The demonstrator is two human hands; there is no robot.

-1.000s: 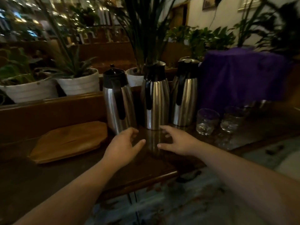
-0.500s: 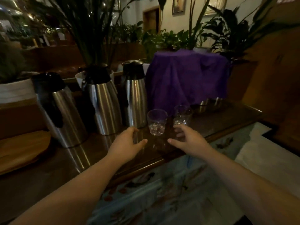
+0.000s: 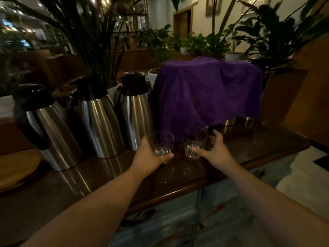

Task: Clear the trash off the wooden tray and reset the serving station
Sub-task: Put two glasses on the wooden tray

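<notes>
The left hand (image 3: 148,157) is gripping the left glass (image 3: 161,143): the thumb is lying along the front of the base and the remaining fingers are wrapping around the far left side, so the hand is closed on the tumbler. Whether this glass is resting on the counter (image 3: 249,145) or is raised slightly above it cannot be determined. The right hand (image 3: 214,152) is cupping around the right glass (image 3: 195,142) with the thumb pointing across the front of its base and the fingers spreading behind and to the right; the hand is partly open, and firm contact with the glass cannot be confirmed. The two glasses are standing upright, just beside each other, near the front edge of the dark wooden counter. Behind them, a purple cloth (image 3: 206,97) is draping over a hidden object, with metal bases showing beneath its right hem. To the left, three steel carafes (image 3: 99,122) with black lids are standing in a row, the nearest one just beside the left glass. The wooden tray (image 3: 16,168) is lying at the far left edge of the counter, partly out of view and well apart from both hands; the visible part is carrying nothing.
</notes>
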